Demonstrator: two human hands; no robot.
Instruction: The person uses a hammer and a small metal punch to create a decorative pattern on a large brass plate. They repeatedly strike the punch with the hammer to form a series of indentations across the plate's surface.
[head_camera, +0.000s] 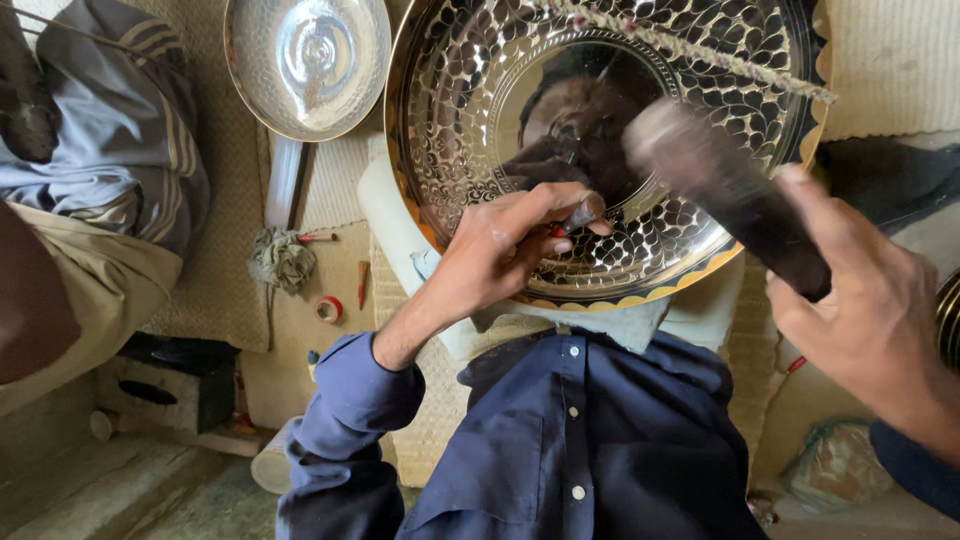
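The left hand (500, 250) pinches a small dark punch (580, 215), fingers closed around it, with its tip pressed to the face of a large engraved brass tray (470, 130), just below the tray's smooth mirror-like centre. The right hand (870, 310) is closed around the handle of a dark hammer (720, 190), raised above the tray's lower right part and blurred, its head hanging over the tray a little to the right of the punch. The likeliest trouble, judging from this: if the hammer comes down off-centre it could glance off the punch and catch the left fingers, which sit close to the struck end, or the punch could skid on the polished metal and scar the fine scale pattern ringing the centre. A tilted punch would also cut a lopsided mark. The tray itself leans against the person's lap and blue shirt (590, 440), its scalloped lower rim resting on a pale cloth; it lies under both hands, the left one touching it through the punch, the right one apart from it. To the upper left of the tray lies a smaller silvery dish (305, 60). Below that dish, on a woven mat left of the tray, lie a rag (280, 258), a red tape roll (328, 309) and a small chisel (362, 283). Another person's clothed legs (100, 180) fill the far left.
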